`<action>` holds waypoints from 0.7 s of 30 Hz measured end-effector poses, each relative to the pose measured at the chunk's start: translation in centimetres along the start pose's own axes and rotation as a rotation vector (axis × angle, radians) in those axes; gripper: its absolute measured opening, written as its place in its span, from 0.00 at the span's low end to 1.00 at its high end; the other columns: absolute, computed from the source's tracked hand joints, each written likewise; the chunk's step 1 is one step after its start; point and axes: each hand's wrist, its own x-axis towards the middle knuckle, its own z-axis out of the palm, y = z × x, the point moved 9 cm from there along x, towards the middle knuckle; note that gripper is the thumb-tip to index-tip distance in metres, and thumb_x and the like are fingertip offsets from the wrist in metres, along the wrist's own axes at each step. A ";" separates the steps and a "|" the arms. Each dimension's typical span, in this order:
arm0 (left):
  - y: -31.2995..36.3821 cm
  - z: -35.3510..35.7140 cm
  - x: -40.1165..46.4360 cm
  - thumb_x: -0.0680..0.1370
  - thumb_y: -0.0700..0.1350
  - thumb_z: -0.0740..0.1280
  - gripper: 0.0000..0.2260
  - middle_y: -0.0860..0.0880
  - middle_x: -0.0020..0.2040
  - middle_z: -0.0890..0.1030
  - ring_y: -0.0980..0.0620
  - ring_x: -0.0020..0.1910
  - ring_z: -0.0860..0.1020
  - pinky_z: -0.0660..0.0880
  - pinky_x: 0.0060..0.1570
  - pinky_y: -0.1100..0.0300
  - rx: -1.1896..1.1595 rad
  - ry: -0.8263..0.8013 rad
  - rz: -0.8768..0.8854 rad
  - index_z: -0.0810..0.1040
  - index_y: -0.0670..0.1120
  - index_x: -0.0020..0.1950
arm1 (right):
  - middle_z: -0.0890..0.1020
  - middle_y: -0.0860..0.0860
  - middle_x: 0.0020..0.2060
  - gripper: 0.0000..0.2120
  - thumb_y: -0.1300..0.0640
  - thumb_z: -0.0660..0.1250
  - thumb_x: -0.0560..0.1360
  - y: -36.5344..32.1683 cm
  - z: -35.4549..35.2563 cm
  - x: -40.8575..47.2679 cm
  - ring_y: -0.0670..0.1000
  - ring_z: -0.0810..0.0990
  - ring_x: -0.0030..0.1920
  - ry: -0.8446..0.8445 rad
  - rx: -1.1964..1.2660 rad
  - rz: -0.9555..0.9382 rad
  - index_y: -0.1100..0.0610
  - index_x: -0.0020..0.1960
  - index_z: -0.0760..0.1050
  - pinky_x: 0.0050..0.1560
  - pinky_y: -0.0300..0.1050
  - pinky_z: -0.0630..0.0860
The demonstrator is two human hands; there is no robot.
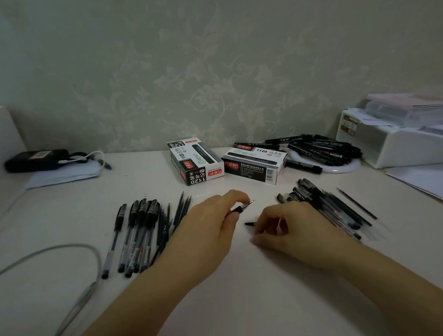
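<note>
Pinching a pen front (242, 207) between thumb and curled fingers, the left hand (208, 226) hovers just in front of the standing pen box (197, 162). Only the dark grip and metal tip poke out, aimed right. In front and to the right of that box, the right hand (293, 229) is curled as well, fingertips closed on a small black piece (249, 224). Its end juts toward the left hand; cap or plug, I can't tell. The two parts are close but not touching.

Here's the danger: that black piece is tiny and held only at the fingertips. Bring it in crooked and I'd say it slips out and skitters across the smooth table (231, 293). The bare tip could also smear ink on that pale top if it dips.

Watch the right hand's back too. It sits right against the right pile of pens (329, 207), front-right of the box, so a quick pull-back could scatter them. Front-left of the box, the left pile of pens (138, 232) and loose refills (180, 209) lie beside the left wrist, so a careless elbow sweep could muddle them.
</note>
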 end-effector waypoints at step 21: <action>0.9 -0.5 0.1 0.81 0.45 0.63 0.15 0.56 0.45 0.75 0.61 0.31 0.71 0.67 0.35 0.73 -0.254 0.031 -0.020 0.74 0.64 0.62 | 0.86 0.52 0.50 0.16 0.46 0.73 0.68 1.3 0.1 -0.1 0.44 0.81 0.39 0.062 1.108 0.315 0.53 0.51 0.85 0.43 0.40 0.76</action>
